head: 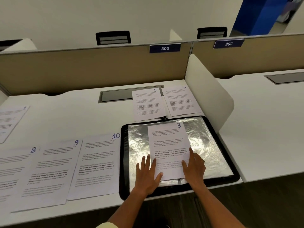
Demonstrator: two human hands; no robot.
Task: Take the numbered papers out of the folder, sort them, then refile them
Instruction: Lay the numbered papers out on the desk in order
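A black folder with shiny silver sleeves lies open at the desk's front right. The paper numbered 3 lies on it. My left hand rests flat on the paper's lower left edge, thumb on the sheet. On the lower right edge lies my right hand, fingers straight. Papers 5 and 6 lie behind the folder. Along the front edge to its left are papers 10, 9 and 8. Paper 1 is at the far left.
A beige partition with a plate reading 303 closes the back of the desk. A white side divider stands right of the folder. A grey cable hatch is set into the desktop behind paper 5. Another desk lies to the right.
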